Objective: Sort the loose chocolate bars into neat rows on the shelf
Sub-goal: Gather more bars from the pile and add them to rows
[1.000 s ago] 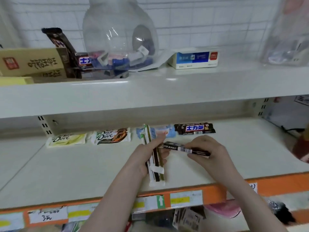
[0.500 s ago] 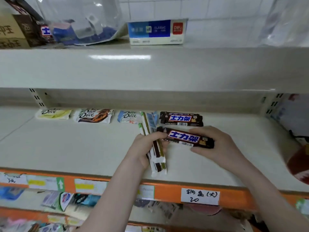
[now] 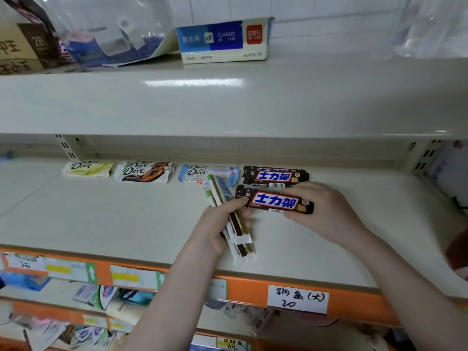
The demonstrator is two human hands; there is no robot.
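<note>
On the cream middle shelf (image 3: 126,219) a row runs along the back: a yellow Dove bar (image 3: 87,168), a brown Dove bar (image 3: 144,171), a blue Dove bar (image 3: 196,172) and a black Snickers bar (image 3: 276,176). My right hand (image 3: 324,211) holds a second black Snickers bar (image 3: 274,201) flat, label up, just in front of the first. My left hand (image 3: 217,224) grips a stack of thin white, green and brown bars (image 3: 234,221) on edge, and its thumb touches the held Snickers bar's left end.
The upper shelf (image 3: 228,102) overhangs and carries a blue and white box (image 3: 222,39), a clear plastic bag (image 3: 106,29) and a cardboard box (image 3: 17,49). An orange price rail (image 3: 248,290) with a handwritten label (image 3: 297,298) edges the shelf front. Packets fill the lower shelves (image 3: 106,297).
My right hand turned the Snickers bar label up and carried it back, close in front of the Snickers bar on the shelf. The view tilted down. My left hand keeps its stack.
</note>
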